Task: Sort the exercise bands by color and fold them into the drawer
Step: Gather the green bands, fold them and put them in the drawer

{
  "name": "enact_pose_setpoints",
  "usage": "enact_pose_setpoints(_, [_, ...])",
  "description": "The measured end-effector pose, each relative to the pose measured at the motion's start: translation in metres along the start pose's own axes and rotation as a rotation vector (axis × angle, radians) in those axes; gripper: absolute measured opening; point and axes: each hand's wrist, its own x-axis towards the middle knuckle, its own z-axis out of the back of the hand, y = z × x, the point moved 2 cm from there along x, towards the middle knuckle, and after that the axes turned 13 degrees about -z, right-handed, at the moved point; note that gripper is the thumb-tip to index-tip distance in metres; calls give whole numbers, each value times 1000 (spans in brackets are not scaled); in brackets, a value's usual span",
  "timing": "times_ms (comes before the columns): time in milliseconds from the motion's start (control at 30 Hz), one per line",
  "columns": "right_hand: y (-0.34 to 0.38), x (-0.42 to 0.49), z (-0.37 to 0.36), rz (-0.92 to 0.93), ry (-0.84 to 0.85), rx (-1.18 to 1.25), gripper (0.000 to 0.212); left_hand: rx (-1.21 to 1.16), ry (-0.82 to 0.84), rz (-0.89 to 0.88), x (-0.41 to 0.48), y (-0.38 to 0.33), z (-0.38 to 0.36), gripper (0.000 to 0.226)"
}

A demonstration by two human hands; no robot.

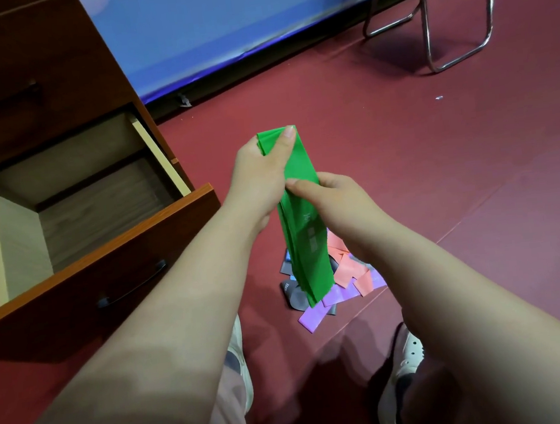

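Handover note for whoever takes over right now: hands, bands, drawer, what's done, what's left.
Left hand: grips the top end of the green bands.
Right hand: pinches the same bands lower down; their ends hang over the pile.
Pile on the floor: purple, coral and grey bands, mixed.
Drawer: open, no bands visible inside.
Done: green picked out.
Left: fold green into the drawer, then sort and fold the other colours.
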Motion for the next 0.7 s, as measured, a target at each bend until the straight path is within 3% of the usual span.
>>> enact_pose_setpoints(167, [3,-1,-4,74,-53,-62,34,61,-9,-41,3,0,8,11])
enact_pose_setpoints(433, [6,3,-3,83,-89,22,24,32,94,37,2,-2,13,7])
enact_pose_setpoints(600, [5,6,-3,77,-90,55,15,-32,119,44,3,2,15,16])
enact_pose_setpoints(700, [5,7,-3,51,-95,61,20,-65,115,38,4,3,16,18])
